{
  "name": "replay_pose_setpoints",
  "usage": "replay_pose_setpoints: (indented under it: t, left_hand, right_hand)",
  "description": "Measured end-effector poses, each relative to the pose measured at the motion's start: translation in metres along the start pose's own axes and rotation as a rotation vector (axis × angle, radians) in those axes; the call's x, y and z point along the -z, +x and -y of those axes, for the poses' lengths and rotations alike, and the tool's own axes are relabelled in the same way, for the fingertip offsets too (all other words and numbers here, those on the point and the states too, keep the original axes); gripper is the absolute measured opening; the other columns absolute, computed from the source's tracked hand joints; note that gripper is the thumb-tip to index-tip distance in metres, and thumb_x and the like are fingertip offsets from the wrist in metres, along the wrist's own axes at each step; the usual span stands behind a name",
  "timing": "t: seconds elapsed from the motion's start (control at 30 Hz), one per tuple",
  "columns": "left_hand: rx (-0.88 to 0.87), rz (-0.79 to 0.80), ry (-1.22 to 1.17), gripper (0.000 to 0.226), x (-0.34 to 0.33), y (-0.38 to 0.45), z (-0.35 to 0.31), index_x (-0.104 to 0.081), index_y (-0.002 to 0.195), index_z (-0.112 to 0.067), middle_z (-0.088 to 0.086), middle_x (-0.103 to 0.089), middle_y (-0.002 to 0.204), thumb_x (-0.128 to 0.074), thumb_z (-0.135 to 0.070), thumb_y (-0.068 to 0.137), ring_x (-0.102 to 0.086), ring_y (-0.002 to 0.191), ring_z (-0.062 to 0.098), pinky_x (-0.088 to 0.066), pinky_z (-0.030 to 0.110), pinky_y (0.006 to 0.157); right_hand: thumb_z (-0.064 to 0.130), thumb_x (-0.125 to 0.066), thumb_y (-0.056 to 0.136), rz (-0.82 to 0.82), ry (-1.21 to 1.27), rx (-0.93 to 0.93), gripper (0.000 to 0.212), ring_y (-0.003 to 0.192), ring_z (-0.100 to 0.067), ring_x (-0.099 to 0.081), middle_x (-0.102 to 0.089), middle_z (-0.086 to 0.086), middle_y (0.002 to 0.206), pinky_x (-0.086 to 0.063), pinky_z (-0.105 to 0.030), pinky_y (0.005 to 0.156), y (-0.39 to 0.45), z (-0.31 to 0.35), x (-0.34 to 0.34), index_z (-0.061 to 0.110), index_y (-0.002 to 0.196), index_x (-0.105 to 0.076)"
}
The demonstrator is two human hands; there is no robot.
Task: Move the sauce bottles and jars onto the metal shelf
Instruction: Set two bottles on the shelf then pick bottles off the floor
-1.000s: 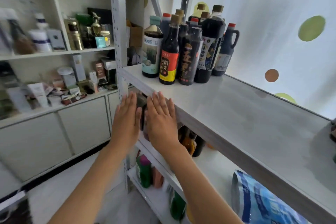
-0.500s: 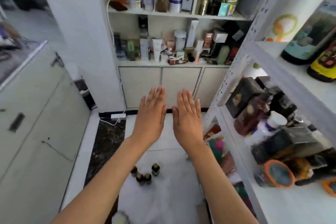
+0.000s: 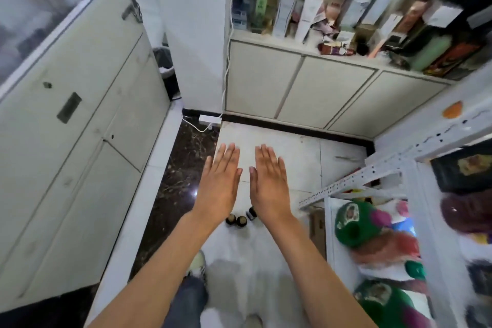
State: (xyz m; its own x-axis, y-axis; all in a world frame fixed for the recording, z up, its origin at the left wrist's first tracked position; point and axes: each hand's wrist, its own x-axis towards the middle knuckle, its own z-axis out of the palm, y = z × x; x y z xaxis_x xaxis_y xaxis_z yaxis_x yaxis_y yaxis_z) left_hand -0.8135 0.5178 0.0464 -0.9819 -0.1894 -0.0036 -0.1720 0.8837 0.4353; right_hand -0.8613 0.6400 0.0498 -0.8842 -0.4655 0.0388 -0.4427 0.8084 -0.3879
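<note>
Now both hands hang flat over the white tiled floor (image 3: 266, 269), palms down, empty: the left hand (image 3: 219, 186) and the right hand (image 3: 269, 184) sit side by side, fingers straight and close together, thumbs nearly meeting, nothing gripped. The task's things are the small dark glass bottles with dark round caps (image 3: 241, 218), standing upright in a tight cluster on the floor, seen from almost straight above, so their long axes run vertical and point roughly toward the camera. The cluster peeks out in the gap between the two wrists, below the palms in the picture and well under them in depth; part of it is hidden by the right wrist, so the count is unclear, at least three caps show. The bottles lie back toward the person from the fingertips, so the fingers overshoot them; neither hand is clearly nearer, though the rightmost cap sits just beside the right wrist. Judged from this, the next move needs a drop straight down and a small pull-back of both hands, then a grasp from above around the necks. The white perforated metal shelf frame (image 3: 354, 181) stands off to the right, its lower tiers packed with green and red bagged goods (image 3: 372, 231), so the carry goes rightward and up. A grey shoe (image 3: 198, 265) is near the bottles, so a kick risk.
</note>
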Motion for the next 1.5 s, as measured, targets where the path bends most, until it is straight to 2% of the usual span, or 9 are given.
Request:
replay_pose_setpoints:
  t: [0.2,0.4,0.7,0.87,1.0,1.1,1.2,1.37,1.5]
  left_hand:
    - [0.102,0.155,-0.046,0.053,-0.059,0.026,0.059,-0.013,0.153,-0.011,0.003,-0.011,0.162,-0.014,-0.031,0.104,0.000,0.150,0.017,0.001,0.036,0.121]
    - [0.164,0.270,-0.020,0.050,-0.132,0.048,0.099,-0.013,0.153,-0.010,0.004,-0.013,0.161,-0.019,-0.025,0.106,-0.004,0.150,0.017,-0.002,0.036,0.122]
    - [0.430,0.297,-0.189,0.039,-0.304,0.020,0.118,-0.051,0.137,-0.011,0.014,-0.047,0.143,-0.046,-0.012,0.099,-0.043,0.131,0.031,-0.033,0.038,0.108]
    - [0.589,0.392,-0.245,0.042,-0.423,0.007,0.143,-0.046,0.141,-0.014,0.012,-0.042,0.145,-0.045,-0.014,0.099,-0.045,0.127,0.032,-0.040,0.039,0.104]
    - [0.721,0.420,-0.223,0.047,-0.504,0.011,0.180,-0.036,0.146,-0.013,0.012,-0.037,0.147,-0.045,-0.015,0.100,-0.047,0.125,0.031,-0.041,0.038,0.102]
    - [0.713,0.476,-0.185,0.057,-0.549,0.009,0.204,-0.023,0.151,-0.016,0.011,-0.028,0.152,-0.046,-0.016,0.099,-0.047,0.125,0.032,-0.041,0.039,0.102]
    - [0.703,0.473,-0.181,0.060,-0.582,0.009,0.220,-0.026,0.150,-0.017,0.009,-0.028,0.152,-0.054,-0.017,0.097,-0.047,0.126,0.030,-0.041,0.038,0.102]
    - [0.610,0.363,-0.173,0.037,-0.608,0.020,0.226,-0.053,0.124,-0.012,0.010,-0.056,0.123,-0.063,-0.015,0.089,-0.058,0.103,0.031,-0.048,0.043,0.087]
    - [0.613,0.340,-0.094,0.010,-0.613,0.031,0.228,-0.054,0.099,-0.010,0.010,-0.061,0.102,-0.057,-0.011,0.090,-0.059,0.086,0.032,-0.045,0.038,0.072]
  right_hand:
    - [0.023,-0.029,0.107,0.165,0.003,-0.113,0.052,0.151,-0.020,-0.016,-0.022,-0.009,0.162,-0.003,-0.032,0.124,0.029,-0.009,-0.072,0.008,0.155,-0.018]
    - [0.021,-0.032,0.107,0.255,0.096,-0.323,0.050,0.148,-0.018,-0.024,-0.025,-0.006,0.161,-0.014,-0.028,0.122,0.041,-0.044,-0.136,0.011,0.155,-0.023]
    - [0.012,-0.034,0.105,0.486,0.233,-0.448,0.050,0.147,-0.017,-0.028,-0.028,-0.002,0.161,-0.024,-0.032,0.120,0.005,-0.136,-0.281,0.015,0.155,-0.026]
    - [0.000,-0.032,0.100,0.614,0.221,-0.462,0.057,0.147,-0.019,-0.026,-0.025,-0.003,0.162,-0.020,-0.027,0.118,-0.011,-0.203,-0.382,0.017,0.154,-0.027]
    - [0.013,-0.036,0.105,0.615,0.219,-0.537,0.051,0.145,-0.020,-0.030,-0.024,-0.002,0.162,-0.030,-0.030,0.112,-0.016,-0.253,-0.464,0.020,0.155,-0.026]
    - [0.021,-0.045,0.103,0.644,0.212,-0.518,0.056,0.144,-0.022,-0.033,-0.023,-0.005,0.162,-0.035,-0.034,0.109,-0.016,-0.275,-0.509,0.021,0.155,-0.024]
    - [0.023,-0.058,0.098,0.662,0.245,-0.517,0.063,0.139,-0.023,-0.039,-0.030,-0.006,0.158,-0.038,-0.034,0.106,-0.014,-0.292,-0.546,0.019,0.153,-0.029]
    - [0.014,-0.064,0.090,0.606,0.254,-0.500,0.050,0.123,-0.025,-0.055,-0.049,-0.004,0.144,-0.046,-0.034,0.097,-0.020,-0.305,-0.585,0.017,0.138,-0.051]
    - [0.016,-0.055,0.095,0.541,0.257,-0.407,0.027,0.107,-0.026,-0.062,-0.067,-0.005,0.119,-0.045,-0.028,0.085,-0.020,-0.309,-0.590,0.014,0.121,-0.061]
